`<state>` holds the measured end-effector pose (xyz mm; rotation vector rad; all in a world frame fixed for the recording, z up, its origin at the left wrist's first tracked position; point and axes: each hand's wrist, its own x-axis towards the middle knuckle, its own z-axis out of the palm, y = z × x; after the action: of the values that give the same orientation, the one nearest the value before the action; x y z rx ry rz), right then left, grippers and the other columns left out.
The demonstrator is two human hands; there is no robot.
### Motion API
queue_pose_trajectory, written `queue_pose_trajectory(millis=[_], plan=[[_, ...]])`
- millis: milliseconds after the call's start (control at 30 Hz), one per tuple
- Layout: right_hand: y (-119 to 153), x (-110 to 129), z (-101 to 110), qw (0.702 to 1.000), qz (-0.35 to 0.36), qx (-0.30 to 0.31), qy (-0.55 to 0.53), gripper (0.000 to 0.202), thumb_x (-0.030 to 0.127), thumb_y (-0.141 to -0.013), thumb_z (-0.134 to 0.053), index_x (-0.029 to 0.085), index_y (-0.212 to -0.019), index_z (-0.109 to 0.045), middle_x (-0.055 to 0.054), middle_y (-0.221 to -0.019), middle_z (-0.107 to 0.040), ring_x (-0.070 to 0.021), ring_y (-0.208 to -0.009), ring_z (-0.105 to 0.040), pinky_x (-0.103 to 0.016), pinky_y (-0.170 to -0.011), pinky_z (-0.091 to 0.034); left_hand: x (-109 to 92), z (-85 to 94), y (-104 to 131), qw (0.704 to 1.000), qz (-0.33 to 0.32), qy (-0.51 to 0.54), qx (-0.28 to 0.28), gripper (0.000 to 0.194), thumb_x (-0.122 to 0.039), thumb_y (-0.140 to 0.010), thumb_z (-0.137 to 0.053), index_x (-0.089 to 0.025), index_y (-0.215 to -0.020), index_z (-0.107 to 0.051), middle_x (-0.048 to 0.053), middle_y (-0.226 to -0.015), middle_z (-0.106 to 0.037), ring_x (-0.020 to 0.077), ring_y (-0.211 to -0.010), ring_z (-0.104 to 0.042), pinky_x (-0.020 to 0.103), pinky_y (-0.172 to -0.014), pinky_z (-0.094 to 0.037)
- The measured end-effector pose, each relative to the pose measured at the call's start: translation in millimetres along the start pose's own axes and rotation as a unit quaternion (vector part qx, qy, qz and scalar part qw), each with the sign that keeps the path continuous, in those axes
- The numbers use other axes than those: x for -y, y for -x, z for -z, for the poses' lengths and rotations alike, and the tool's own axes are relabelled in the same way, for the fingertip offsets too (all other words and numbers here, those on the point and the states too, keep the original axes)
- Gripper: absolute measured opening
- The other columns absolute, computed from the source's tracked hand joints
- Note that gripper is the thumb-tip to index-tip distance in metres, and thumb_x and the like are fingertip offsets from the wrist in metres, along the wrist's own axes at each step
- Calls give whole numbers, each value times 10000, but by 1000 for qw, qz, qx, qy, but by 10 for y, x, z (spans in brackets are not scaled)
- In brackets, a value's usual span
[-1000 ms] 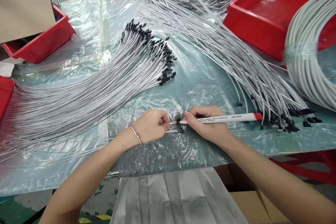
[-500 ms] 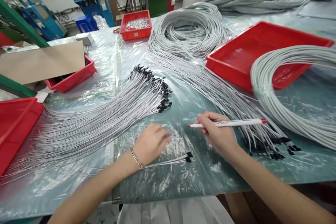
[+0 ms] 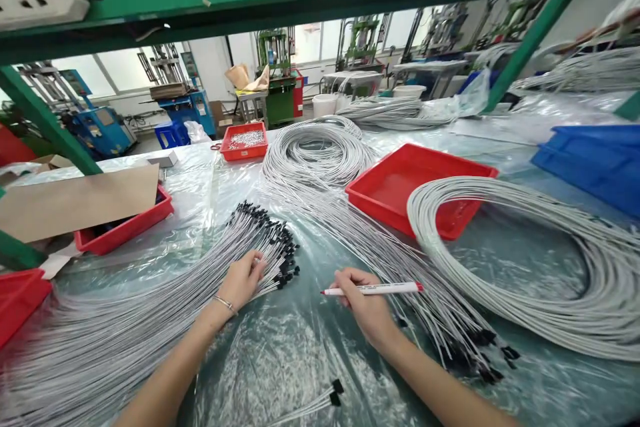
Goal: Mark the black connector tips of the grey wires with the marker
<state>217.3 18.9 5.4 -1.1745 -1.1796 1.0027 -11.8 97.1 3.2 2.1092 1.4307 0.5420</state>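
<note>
The right hand point(image 3: 363, 300) grasps a marker point(image 3: 393, 288) between thumb and fingers. Printing runs along the white barrel, too small to read. A label point(image 3: 244, 153) on the far tray point(image 3: 231, 155) is likewise illegible.

There is one marker, in front of the person, between the left bundle point(image 3: 150, 307) and the right bundle point(image 3: 390, 257). Its long axis lies almost level across the view, the red tip pointing left toward the left hand point(image 3: 243, 283), the red rear end pointing right and a touch higher, overlapping the right bundle in the view.

The left hand, a bracelet point(image 3: 225, 305) at its wrist, is at the left bundle, close by the black ends; its fingers are curled, and whether they grip a cable cannot be told. That bundle runs from lower left to upper right; the right one slopes down to the right, its black ends lowest.

Two black ends show on the loose cables point(image 3: 310, 407) at the bottom, which point right and slightly upward. Four red trays are visible, one partly under cardboard point(image 3: 85, 197). One coil point(image 3: 610, 300) overlaps the right tray point(image 3: 395, 180).
</note>
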Motion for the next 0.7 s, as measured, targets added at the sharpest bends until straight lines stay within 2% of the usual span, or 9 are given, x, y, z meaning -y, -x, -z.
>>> queue_pose_trajectory(millis=[67, 133, 233, 300, 367, 433, 500, 633, 700], plan=[[5, -5, 10, 1000, -1, -6, -9, 476, 515, -808, -550, 114, -551, -549, -8, -458, -384, -76, -435, -318, -225, -423, -232, -20, 46, 18, 998, -2, 59, 5, 414, -438, -934, -306, -101, -1047, -518, 28, -682, -532, 140, -609, -509, 239, -595, -372], [8, 7, 15, 1000, -3, -12, -18, 467, 509, -811, -557, 118, -556, -544, -10, -469, -387, -79, -449, -329, -224, -435, -241, -82, 93, 62, 988, 3, 154, 25, 520, -547, -905, -321, -95, -969, -569, 12, -624, -459, 116, -540, -435, 225, -533, -335], [3, 48, 22, 997, -12, -35, -60, 430, 521, -797, -575, 126, -629, -563, -7, -481, -409, -84, -448, -336, -223, -431, -246, -226, 135, 195, 949, 29, 276, 148, 593, -646, -836, -394, -79, -876, -566, -12, -571, -412, 68, -418, -291, 210, -429, -235], [9, 72, 16, 994, -16, -50, -92, 423, 555, -791, -568, 135, -744, -592, -15, -525, -481, -94, -452, -370, -224, -434, -281, -321, 104, 314, 931, 29, 276, 237, 564, -618, -836, -425, -76, -883, -570, -5, -577, -446, 61, -407, -289, 203, -410, -217], [41, 80, -21, 994, -10, -47, -99, 445, 578, -819, -517, 142, -847, -603, -40, -616, -568, -120, -526, -475, -238, -512, -381, -399, 14, 430, 934, 4, 223, 278, 486, -532, -878, -413, -86, -908, -603, 10, -601, -493, 68, -445, -333, 195, -430, -239], [107, 67, -100, 997, 12, -14, -71, 439, 551, -880, -435, 148, -903, -608, -63, -719, -624, -146, -686, -574, -267, -689, -450, -464, -112, 522, 947, -28, 160, 278, 400, -421, -917, -385, -107, -900, -632, 14, -601, -526, 75, -499, -396, 186, -487, -291], [194, 42, -212, 997, 52, 38, -34, 403, 477, -934, -371, 160, -916, -618, -61, -780, -645, -143, -796, -602, -276, -821, -437, -520, -240, 581, 955, -52, 118, 267, 349, -345, -926, -377, -121, -867, -638, 14, -605, -554, 81, -542, -458, 182, -552, -337], [289, -7, -364, 983, 141, 119, -3, 332, 384, -951, -369, 194, -908, -637, -31, -781, -633, -121, -820, -588, -254, -859, -424, -576, -388, 610, 963, -93, 104, 230, 318, -300, -925, -374, -118, -798, -602, 20, -627, -580, 91, -593, -516, 182, -604, -368], [253, -13, -330, 985, 150, 83, -1, 342, 399, -957, -345, 199, -978, -621, -36, -838, -648, -123, -838, -592, -245, -826, -441, -562, -391, 601, 965, -82, 124, 216, 339, -315, -929, -375, -117, -733, -568, 19, -628, -599, 83, -571, -508, 182, -608, -373]])
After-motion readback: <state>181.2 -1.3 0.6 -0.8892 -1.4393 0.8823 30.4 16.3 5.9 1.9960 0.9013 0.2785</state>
